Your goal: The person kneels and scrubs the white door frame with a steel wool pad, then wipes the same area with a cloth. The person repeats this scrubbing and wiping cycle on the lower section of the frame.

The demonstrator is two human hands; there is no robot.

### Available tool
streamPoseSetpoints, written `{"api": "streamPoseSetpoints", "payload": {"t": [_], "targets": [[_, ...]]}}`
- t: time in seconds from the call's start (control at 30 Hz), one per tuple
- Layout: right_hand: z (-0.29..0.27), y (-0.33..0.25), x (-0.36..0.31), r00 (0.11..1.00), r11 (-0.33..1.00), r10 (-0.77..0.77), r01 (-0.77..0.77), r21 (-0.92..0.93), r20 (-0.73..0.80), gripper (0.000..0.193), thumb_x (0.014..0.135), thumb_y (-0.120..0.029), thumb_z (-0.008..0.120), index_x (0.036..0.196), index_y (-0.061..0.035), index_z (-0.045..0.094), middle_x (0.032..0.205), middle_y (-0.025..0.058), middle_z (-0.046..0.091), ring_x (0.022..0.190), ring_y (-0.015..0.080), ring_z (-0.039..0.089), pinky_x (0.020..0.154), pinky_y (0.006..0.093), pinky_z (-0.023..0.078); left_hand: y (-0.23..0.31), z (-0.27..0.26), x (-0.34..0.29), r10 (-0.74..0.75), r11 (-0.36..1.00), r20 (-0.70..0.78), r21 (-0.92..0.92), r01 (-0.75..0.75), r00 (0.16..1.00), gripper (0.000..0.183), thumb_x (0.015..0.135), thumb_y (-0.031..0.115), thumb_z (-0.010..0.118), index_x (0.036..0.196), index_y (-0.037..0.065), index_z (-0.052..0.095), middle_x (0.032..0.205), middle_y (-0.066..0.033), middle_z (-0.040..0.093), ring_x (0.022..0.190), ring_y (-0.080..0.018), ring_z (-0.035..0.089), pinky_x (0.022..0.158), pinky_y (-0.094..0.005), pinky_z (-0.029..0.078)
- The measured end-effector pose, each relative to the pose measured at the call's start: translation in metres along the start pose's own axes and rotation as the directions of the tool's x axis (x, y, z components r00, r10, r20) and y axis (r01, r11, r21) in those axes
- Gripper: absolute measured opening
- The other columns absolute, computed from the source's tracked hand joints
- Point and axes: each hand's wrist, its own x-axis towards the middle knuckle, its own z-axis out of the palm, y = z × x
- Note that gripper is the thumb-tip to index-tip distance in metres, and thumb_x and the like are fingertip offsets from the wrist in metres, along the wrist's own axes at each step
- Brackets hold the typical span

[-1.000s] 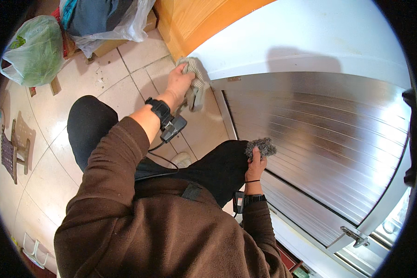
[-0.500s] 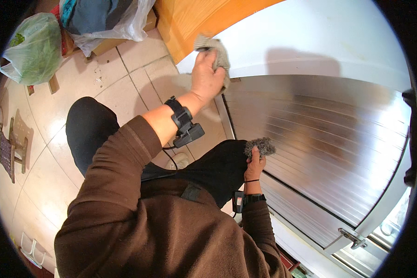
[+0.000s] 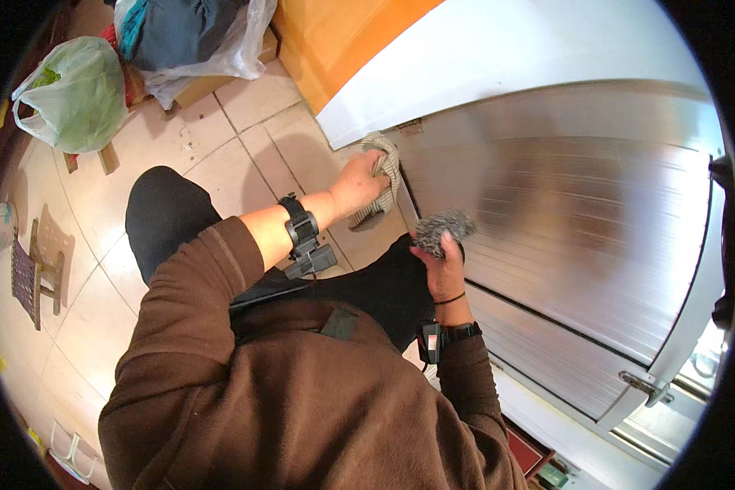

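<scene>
My left hand (image 3: 359, 184) is closed on a striped beige-grey cloth (image 3: 384, 204), which hangs down from the fingers beside the left edge of a ridged metal door panel (image 3: 563, 212). Lower and to the right, my right hand (image 3: 445, 273) grips a fuzzy dark grey scouring pad (image 3: 445, 232), thumb lying over it. The pad is in front of the panel, close to my knee; I cannot tell whether it touches the metal. Both wrists wear straps with small black devices.
A white panel (image 3: 498, 61) borders the metal door above, beside an orange wooden board (image 3: 343, 41). A latch (image 3: 647, 385) is at the door's lower right. Plastic bags, one with greens (image 3: 82, 98), stand far left, above a small woven stool (image 3: 31, 278) on the tiles.
My left hand has come down from the white panel's edge, bringing the cloth closer to my right hand. My right hand has risen slightly and tilted the pad. The view has shifted a little.
</scene>
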Motion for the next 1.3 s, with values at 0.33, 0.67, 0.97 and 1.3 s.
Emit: {"api": "streamPoseSetpoints", "payload": {"t": [0.33, 0.67, 0.97, 1.3], "targets": [[-0.012, -0.005, -0.009, 0.997, 0.977, -0.057, 0.066, -0.202, 0.052, 0.035, 0.086, -0.034, 0.062, 0.1, -0.0012, 0.062, 0.089, 0.0052, 0.064, 0.076, 0.0138, 0.06, 0.061, 0.0269, 0.049, -0.007, -0.038, 0.0, -0.143, 0.985, -0.037, -0.102, 0.138, 0.989, 0.047, 0.082, 0.007, 0.06, 0.127, -0.001, 0.046, 0.105, -0.0101, 0.06, 0.093, -0.0175, 0.057, 0.081, -0.0296, 0.047], [-0.041, 0.001, -0.004, 0.943, 0.87, -0.314, 0.238, -0.431, -0.114, 0.034, 0.08, -0.034, 0.071, 0.077, -0.0012, 0.063, 0.068, 0.0015, 0.06, 0.059, 0.0104, 0.052, 0.055, 0.0274, 0.043, 0.02, -0.066, 0.03, -0.15, 0.959, -0.162, -0.263, 0.104, 0.975, 0.046, 0.082, 0.001, 0.056, 0.126, -0.003, 0.046, 0.103, -0.0102, 0.06, 0.091, -0.0184, 0.059, 0.08, -0.0298, 0.049], [-0.06, 0.017, 0.001, 0.935, 0.876, -0.284, 0.162, -0.454, -0.213, 0.027, 0.082, -0.028, 0.07, 0.08, -0.0017, 0.064, 0.074, 0.0023, 0.062, 0.066, 0.0118, 0.054, 0.06, 0.0276, 0.043, -0.033, -0.085, 0.054, -0.382, 0.833, -0.272, -0.516, 0.201, 0.883, 0.042, 0.082, 0.0, 0.057, 0.124, 0.0, 0.049, 0.099, -0.0084, 0.062, 0.086, -0.0199, 0.06, 0.076, -0.0319, 0.05], [-0.076, 0.027, -0.017, 0.899, 0.936, -0.091, -0.07, -0.345, -0.429, 0.025, 0.083, -0.027, 0.07, 0.081, -0.0049, 0.058, 0.072, -0.0007, 0.057, 0.056, 0.0079, 0.048, 0.047, 0.0225, 0.036, -0.15, -0.065, 0.07, -0.555, 0.822, -0.241, -0.308, 0.48, 0.796, 0.044, 0.082, 0.002, 0.059, 0.125, 0.005, 0.051, 0.103, -0.0097, 0.061, 0.091, -0.023, 0.059, 0.079, -0.0356, 0.05]]}}
